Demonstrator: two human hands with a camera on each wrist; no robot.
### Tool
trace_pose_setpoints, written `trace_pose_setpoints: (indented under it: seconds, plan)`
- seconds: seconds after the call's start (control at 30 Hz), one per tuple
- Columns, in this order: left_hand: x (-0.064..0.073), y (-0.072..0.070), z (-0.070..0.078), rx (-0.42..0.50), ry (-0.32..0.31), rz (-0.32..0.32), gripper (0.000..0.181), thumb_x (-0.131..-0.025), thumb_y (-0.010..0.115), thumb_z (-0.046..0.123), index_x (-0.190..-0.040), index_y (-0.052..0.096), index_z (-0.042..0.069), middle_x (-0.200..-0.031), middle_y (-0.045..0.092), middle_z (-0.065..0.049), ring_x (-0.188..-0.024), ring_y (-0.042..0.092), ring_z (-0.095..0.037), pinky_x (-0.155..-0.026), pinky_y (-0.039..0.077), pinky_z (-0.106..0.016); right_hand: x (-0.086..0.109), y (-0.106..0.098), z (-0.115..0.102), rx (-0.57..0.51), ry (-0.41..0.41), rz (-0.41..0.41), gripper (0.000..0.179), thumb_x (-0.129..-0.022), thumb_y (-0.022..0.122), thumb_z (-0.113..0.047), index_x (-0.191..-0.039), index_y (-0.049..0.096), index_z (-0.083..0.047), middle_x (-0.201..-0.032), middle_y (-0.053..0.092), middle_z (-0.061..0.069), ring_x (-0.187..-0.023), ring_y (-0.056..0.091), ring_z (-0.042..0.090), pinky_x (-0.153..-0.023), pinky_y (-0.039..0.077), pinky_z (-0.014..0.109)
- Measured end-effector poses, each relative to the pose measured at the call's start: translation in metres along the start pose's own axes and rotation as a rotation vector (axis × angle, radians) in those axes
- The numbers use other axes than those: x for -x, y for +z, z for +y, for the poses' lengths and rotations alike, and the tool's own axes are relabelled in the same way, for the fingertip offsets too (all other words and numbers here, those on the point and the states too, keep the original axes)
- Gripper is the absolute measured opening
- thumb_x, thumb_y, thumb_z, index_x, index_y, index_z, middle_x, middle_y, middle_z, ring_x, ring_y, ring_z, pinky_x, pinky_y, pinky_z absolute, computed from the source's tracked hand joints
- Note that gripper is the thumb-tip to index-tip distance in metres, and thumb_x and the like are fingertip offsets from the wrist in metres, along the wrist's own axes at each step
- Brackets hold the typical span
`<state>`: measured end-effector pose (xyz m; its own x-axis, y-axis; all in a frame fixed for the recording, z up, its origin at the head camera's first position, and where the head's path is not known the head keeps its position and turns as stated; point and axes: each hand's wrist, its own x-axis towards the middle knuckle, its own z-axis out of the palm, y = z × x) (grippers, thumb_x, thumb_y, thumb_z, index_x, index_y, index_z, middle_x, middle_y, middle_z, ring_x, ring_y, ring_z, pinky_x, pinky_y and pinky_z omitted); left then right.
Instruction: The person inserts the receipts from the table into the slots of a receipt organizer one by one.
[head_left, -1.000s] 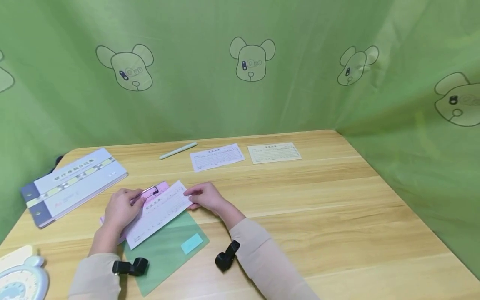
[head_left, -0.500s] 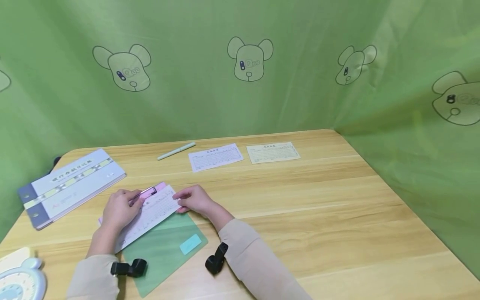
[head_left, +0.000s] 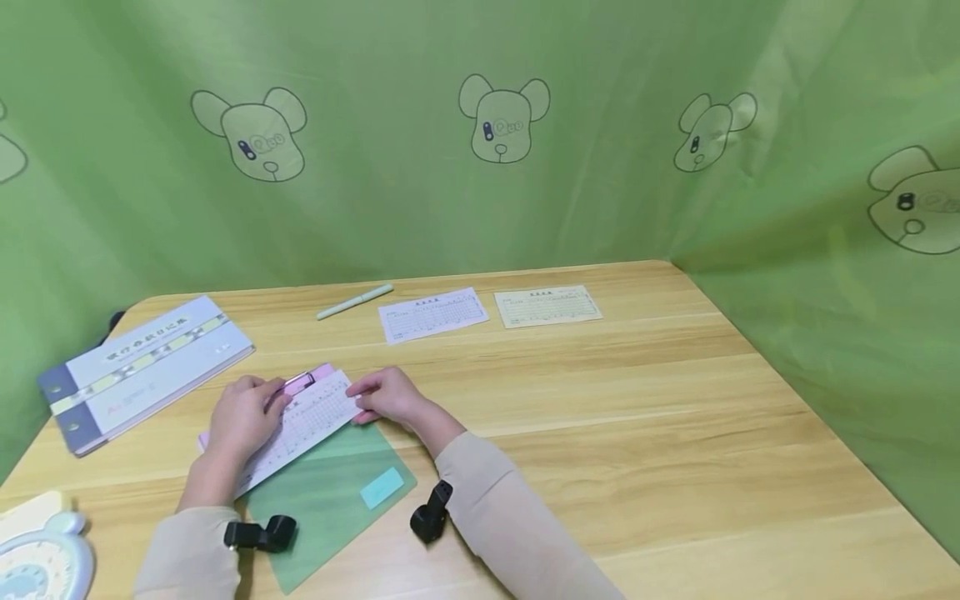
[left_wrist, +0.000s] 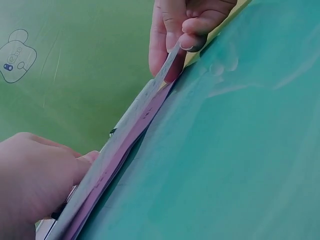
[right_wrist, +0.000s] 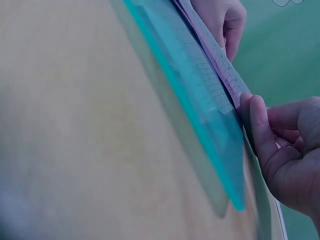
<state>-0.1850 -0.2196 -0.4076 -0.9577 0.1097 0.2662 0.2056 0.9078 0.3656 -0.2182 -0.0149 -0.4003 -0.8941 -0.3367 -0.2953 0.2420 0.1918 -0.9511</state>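
Observation:
My left hand [head_left: 243, 417] pinches the metal clip [head_left: 298, 384] at the top edge of a translucent green clip folder [head_left: 330, 517]. A white printed slip [head_left: 318, 417] lies over a pink slip [head_left: 324, 371], both along that clipped edge. With thumb and fingers, my right hand [head_left: 393, 396] pinches the white slip's right end. Seen from the left wrist, the slips [left_wrist: 125, 145] stand in a thin layered stack near the clip, and cannot be told fully apart. In the right wrist view the folder [right_wrist: 190, 115] is tilted above the tabletop.
A banded ledger book [head_left: 157, 367] lies at left, with a pale green pen [head_left: 355, 302] farther back. Two printed slips, one white [head_left: 433, 317] and one yellowish [head_left: 547, 307], lie at the back. A blue-white rounded object [head_left: 41, 567] sits at the front left. Green curtain surrounds the table.
My right hand has brought the white slip left and down, so it lines up more closely over the pink slip. Over the last half second little differs. The left hand stays at the clip.

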Motion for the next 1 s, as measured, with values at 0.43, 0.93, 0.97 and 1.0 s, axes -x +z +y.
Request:
trace_pose_setpoints:
  seconds: [0.43, 0.93, 0.97, 1.0]
  plan:
    - [-0.003, 0.002, -0.001, -0.040, 0.037, 0.023, 0.028, -0.086, 0.051, 0.013, -0.106, 0.057, -0.006, -0.090, 0.050, -0.024, -0.084, 0.044, -0.037, -0.074, 0.034, -0.047, -0.001, 0.005, -0.009, 0.084, -0.012, 0.008, 0.022, -0.076, 0.053, 0.013, -0.093, 0.063, 0.003, -0.085, 0.055, 0.009, -0.054, 0.057, 0.017, -0.054, 0.049, 0.024]
    - [-0.003, 0.006, -0.002, -0.041, 0.027, 0.040, 0.028, -0.086, 0.051, 0.014, -0.105, 0.058, -0.005, -0.090, 0.051, -0.024, -0.084, 0.044, -0.036, -0.075, 0.034, -0.047, -0.012, 0.011, -0.011, 0.107, -0.028, 0.021, 0.023, -0.077, 0.051, 0.013, -0.093, 0.064, 0.002, -0.083, 0.056, 0.008, -0.053, 0.057, 0.017, -0.053, 0.049, 0.023]
    - [-0.003, 0.006, -0.002, -0.042, 0.025, 0.037, 0.028, -0.086, 0.051, 0.014, -0.106, 0.058, -0.005, -0.090, 0.051, -0.024, -0.084, 0.044, -0.036, -0.075, 0.034, -0.047, -0.012, 0.011, -0.012, 0.107, -0.030, 0.020, 0.023, -0.077, 0.051, 0.013, -0.093, 0.064, 0.002, -0.084, 0.056, 0.008, -0.053, 0.057, 0.017, -0.054, 0.049, 0.023]
    - [-0.003, 0.006, -0.002, -0.043, 0.024, 0.035, 0.028, -0.086, 0.051, 0.014, -0.106, 0.058, -0.005, -0.091, 0.051, -0.024, -0.084, 0.044, -0.036, -0.075, 0.034, -0.047, -0.012, 0.012, -0.011, 0.109, -0.033, 0.020, 0.023, -0.077, 0.051, 0.013, -0.093, 0.064, 0.002, -0.084, 0.056, 0.008, -0.053, 0.057, 0.017, -0.054, 0.049, 0.023]
